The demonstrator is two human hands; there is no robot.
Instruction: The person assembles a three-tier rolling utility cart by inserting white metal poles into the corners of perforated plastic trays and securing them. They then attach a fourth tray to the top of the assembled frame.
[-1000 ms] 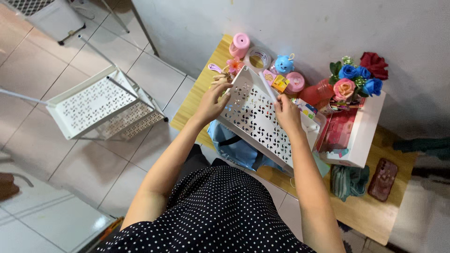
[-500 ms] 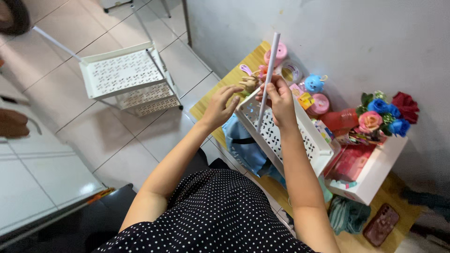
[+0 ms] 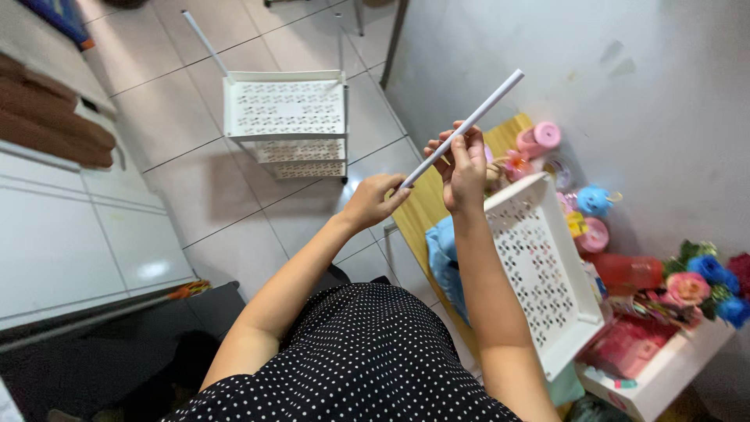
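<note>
A thin white rod (image 3: 478,116) slants up to the right in front of me. My left hand (image 3: 373,200) pinches its lower end. My right hand (image 3: 462,165) grips it near the middle. Below my right arm a white perforated plastic tray (image 3: 547,273) lies tilted on a low wooden table (image 3: 423,209). On the tiled floor to the left stands a partly built white rack (image 3: 285,121) of similar perforated shelves, with one white rod rising from its far left corner.
Small colourful toys (image 3: 590,202), a pink roll (image 3: 539,139), an orange bottle (image 3: 629,271) and artificial flowers (image 3: 703,283) crowd the table by the grey wall. A blue cloth (image 3: 444,250) hangs off the table edge. A white box (image 3: 664,371) sits at lower right.
My hands have lifted off the perforated tray and raised the white rod clear of it. The view has swung left, bringing the floor rack closer to centre.
</note>
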